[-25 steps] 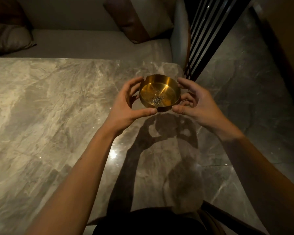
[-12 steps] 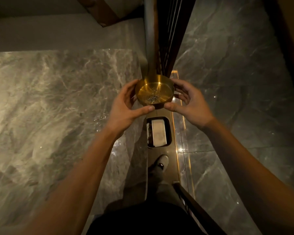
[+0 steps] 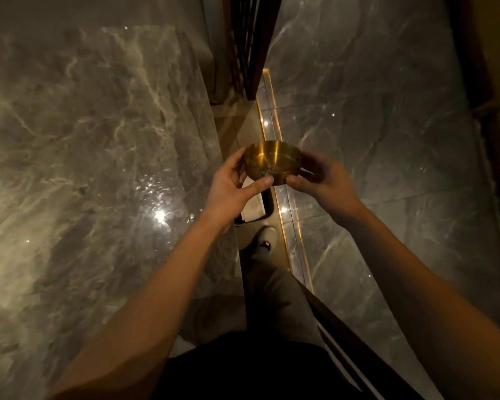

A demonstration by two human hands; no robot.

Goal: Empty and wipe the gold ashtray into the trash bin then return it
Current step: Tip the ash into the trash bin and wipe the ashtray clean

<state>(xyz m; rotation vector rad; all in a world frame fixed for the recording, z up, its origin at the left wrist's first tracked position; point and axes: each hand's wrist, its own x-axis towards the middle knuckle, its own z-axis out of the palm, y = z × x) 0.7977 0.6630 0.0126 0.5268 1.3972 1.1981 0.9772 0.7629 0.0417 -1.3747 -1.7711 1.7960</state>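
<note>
The round gold ashtray (image 3: 272, 163) is held in the air between both hands, past the right edge of the marble table. It is tilted toward me, and a little grey ash lies at its low near edge. My left hand (image 3: 233, 187) grips its left side, thumb on the near rim. My right hand (image 3: 321, 180) grips its right side. Directly below it on the floor is the dark trash bin (image 3: 267, 207), mostly hidden by my hands, with pale paper (image 3: 253, 209) inside.
The grey marble table (image 3: 98, 168) fills the left half. A glossy marble floor (image 3: 387, 125) with a lit gold strip (image 3: 274, 116) lies to the right. Dark vertical slats (image 3: 248, 39) stand at the back. My shoe (image 3: 264, 239) is just behind the bin.
The ashtray has moved from above the table rightward past its edge to above the bin, and it now tilts toward me. My view has swung right and down.
</note>
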